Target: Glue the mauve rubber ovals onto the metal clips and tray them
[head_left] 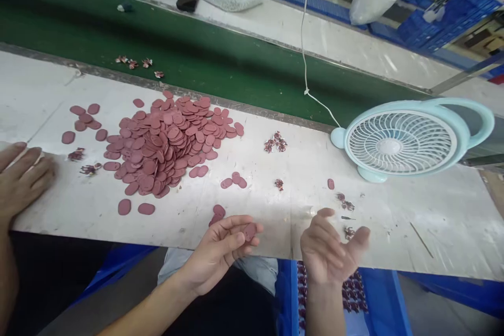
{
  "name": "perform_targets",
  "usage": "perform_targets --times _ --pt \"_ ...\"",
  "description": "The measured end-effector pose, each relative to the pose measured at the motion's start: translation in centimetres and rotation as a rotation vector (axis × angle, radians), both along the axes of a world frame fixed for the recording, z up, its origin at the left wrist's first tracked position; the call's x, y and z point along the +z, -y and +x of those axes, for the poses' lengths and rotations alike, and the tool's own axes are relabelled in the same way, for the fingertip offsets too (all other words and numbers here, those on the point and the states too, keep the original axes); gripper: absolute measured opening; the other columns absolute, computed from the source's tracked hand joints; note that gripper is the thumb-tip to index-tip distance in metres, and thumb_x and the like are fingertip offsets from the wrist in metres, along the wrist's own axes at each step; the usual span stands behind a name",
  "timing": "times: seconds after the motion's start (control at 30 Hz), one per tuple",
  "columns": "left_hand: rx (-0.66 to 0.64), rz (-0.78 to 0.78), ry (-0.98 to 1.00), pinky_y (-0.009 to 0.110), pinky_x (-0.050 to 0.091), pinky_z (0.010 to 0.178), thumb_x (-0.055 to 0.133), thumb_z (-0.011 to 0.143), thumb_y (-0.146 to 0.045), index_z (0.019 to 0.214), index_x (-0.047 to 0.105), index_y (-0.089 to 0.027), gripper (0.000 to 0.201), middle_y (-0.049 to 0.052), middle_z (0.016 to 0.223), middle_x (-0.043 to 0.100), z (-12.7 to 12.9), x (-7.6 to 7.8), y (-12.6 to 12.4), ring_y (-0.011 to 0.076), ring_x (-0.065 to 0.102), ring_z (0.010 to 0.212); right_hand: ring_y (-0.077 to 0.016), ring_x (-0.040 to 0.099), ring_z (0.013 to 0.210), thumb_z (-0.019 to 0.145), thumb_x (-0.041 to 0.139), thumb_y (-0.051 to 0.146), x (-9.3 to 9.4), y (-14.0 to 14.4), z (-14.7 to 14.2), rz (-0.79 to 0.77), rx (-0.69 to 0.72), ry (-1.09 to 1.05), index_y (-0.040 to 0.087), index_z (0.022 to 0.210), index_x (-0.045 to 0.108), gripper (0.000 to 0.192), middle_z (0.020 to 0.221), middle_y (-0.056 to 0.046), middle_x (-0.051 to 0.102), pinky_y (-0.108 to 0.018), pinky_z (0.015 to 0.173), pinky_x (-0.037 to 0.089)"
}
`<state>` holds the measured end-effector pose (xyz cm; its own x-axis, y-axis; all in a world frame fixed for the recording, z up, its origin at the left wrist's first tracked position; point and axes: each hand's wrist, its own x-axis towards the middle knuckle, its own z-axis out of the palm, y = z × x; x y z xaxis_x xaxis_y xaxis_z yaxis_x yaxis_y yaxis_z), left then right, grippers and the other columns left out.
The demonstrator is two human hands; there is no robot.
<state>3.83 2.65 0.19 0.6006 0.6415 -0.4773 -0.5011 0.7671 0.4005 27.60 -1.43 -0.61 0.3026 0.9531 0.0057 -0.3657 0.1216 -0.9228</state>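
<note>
My left hand [222, 249] hovers at the near edge of the white worktable [394, 210], palm up, pinching a dark pink oval piece [249, 231] between thumb and fingers. A few more pink ovals [217, 212] lie just beyond it. My right hand [333, 249] is held palm up beside it with fingers spread and nothing in it. A large pile of pink oval pieces [165, 142] lies on the table to the far left of my hands.
A pale blue desk fan [409, 139] stands at the right, its white cord running up. Small patterned bits [275, 143] are scattered on the table. Another person's hand [21, 176] rests at the left edge. A green conveyor belt [205, 58] runs behind. Blue bin [366, 299] below.
</note>
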Motion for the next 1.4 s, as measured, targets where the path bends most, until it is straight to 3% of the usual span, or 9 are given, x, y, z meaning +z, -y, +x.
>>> perform_targets --times 0.07,0.13,0.23,0.3,0.53,0.67,0.9,1.0,1.4 --pt "0.027 -0.008 -0.018 0.019 0.058 0.079 0.076 0.086 -0.016 0.112 0.075 -0.017 0.026 0.013 0.118 0.077 -0.3 0.1 -0.1 0.0147 0.074 0.092 -0.0086 0.053 0.051 0.101 0.049 0.027 0.1 -0.8 -0.8 -0.108 -0.032 0.472 0.025 0.122 0.061 0.025 0.075 0.002 0.057 -0.014 0.035 0.041" --pt "0.042 -0.004 -0.025 0.019 0.058 0.081 0.076 0.085 -0.016 0.114 0.075 -0.016 0.029 0.014 0.121 0.076 -0.5 0.2 -0.2 0.0151 0.074 0.094 -0.0191 0.066 0.082 0.096 0.056 0.025 -0.2 -2.7 -1.2 -0.146 -0.022 0.665 0.026 0.118 0.068 0.025 0.1 -0.007 0.067 -0.03 0.062 0.06" --pt "0.046 0.004 -0.024 0.019 0.058 0.081 0.077 0.084 -0.015 0.115 0.075 -0.016 0.031 0.015 0.121 0.075 -0.8 0.4 -0.3 0.0151 0.074 0.094 -0.0318 0.055 0.122 0.083 0.066 0.018 -1.0 -6.2 -0.7 -0.145 0.024 0.793 0.025 0.107 0.075 0.026 0.126 -0.011 0.065 -0.053 0.108 0.045" --pt "0.051 0.001 -0.019 0.019 0.058 0.08 0.077 0.084 -0.016 0.114 0.075 -0.016 0.03 0.015 0.121 0.076 -1.0 0.4 -0.3 0.0146 0.074 0.092 -0.0336 0.056 0.12 0.08 0.068 0.017 -1.6 -7.9 -0.1 -0.155 0.061 0.846 0.023 0.1 0.077 0.023 0.116 -0.011 0.069 -0.058 0.115 0.035" --pt "0.076 0.004 -0.048 0.019 0.057 0.079 0.078 0.084 -0.018 0.113 0.076 -0.018 0.029 0.013 0.119 0.077 -1.4 0.0 0.0 0.014 0.074 0.091 -0.0262 0.07 0.09 0.089 0.069 0.033 -0.3 -5.5 -1.8 -0.271 0.023 0.747 0.02 0.12 0.063 0.034 0.095 -0.009 0.074 -0.048 0.088 0.057" --pt "0.057 0.059 -0.069 0.02 0.056 0.08 0.079 0.083 -0.02 0.112 0.077 -0.019 0.029 0.013 0.118 0.077 -0.9 0.1 0.0 0.0144 0.073 0.09 -0.0191 0.072 0.086 0.087 0.075 0.033 2.0 -1.4 -3.6 -0.321 0.09 0.484 0.023 0.103 0.067 0.02 0.095 -0.005 0.075 -0.03 0.074 0.06" --pt "-0.013 0.129 -0.087 0.025 0.055 0.083 0.081 0.081 -0.021 0.112 0.078 -0.023 0.031 0.009 0.115 0.078 0.0 0.2 0.5 0.0176 0.072 0.096 -0.0171 0.071 0.1 0.091 0.073 0.027 4.9 2.1 -5.6 -0.369 0.242 0.167 0.033 0.121 0.068 0.031 0.106 -0.002 0.075 -0.029 0.091 0.058" --pt "-0.038 0.147 -0.093 0.024 0.055 0.082 0.081 0.081 -0.023 0.112 0.078 -0.024 0.031 0.008 0.117 0.078 0.1 0.3 0.6 0.0169 0.072 0.094 -0.0168 0.075 0.086 0.084 0.081 0.025 5.6 2.0 -5.8 -0.442 0.182 0.09 0.03 0.105 0.072 0.023 0.094 -0.001 0.078 -0.026 0.08 0.061" --pt "-0.027 0.246 -0.172 0.03 0.058 0.081 0.082 0.079 -0.023 0.109 0.078 -0.025 0.03 0.006 0.102 0.08 0.6 0.7 0.8 0.0196 0.071 0.094 -0.0141 0.07 0.085 0.093 0.068 0.022 5.3 1.9 -6.1 -0.292 0.258 0.234 0.034 0.109 0.077 0.021 0.106 -0.002 0.072 -0.026 0.075 0.061"
